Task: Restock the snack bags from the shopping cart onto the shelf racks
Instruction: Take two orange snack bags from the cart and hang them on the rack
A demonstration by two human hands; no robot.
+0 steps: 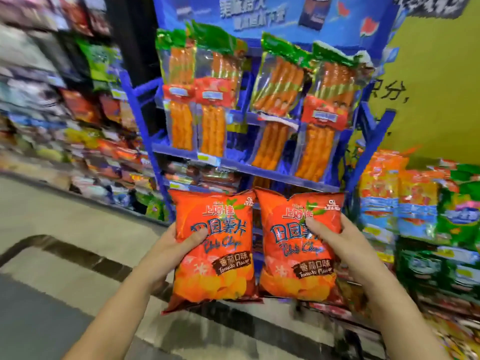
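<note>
Right now I hold two red tomato chip bags side by side in mid-air, near me, in front of the lower tier of the blue rack (pixel 262 171). My left hand (pixel 168 246) is clamped on the left bag (pixel 215 255) and my right hand (pixel 340 245) on the right bag (pixel 296 258), each gripping an outer edge with the thumb across the front. Both bags stand roughly upright, long axis vertical, top seal up, print facing me. I judge that keeps them shelf-ready. Sausage packs (pixel 280 81) hang farther back, and stocked shelves (pixel 415 203) stand to the right.
</note>
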